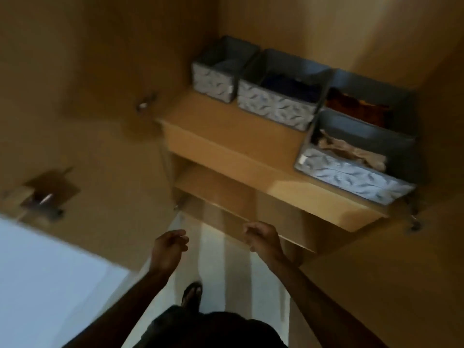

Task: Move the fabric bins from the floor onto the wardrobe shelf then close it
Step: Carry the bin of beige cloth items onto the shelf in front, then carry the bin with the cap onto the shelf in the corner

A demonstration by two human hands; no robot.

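The view is dim and amber-toned, and motion blur softens every edge, worst at the left where the metal hinge [46, 197] smears into streaks. A soft bright patch lies on the shelf [281, 195] front and pale bands of light stripe the floor [213, 257], while the fabric bins [273, 106] sit in shadow. Wide-angle distortion bends the wardrobe [100, 71] lines near the frame's edges.

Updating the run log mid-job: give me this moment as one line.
fabric bins: four on shelf | left hand: empty, loosely curled | right hand: empty, loosely curled | wardrobe: open | next: probably close it
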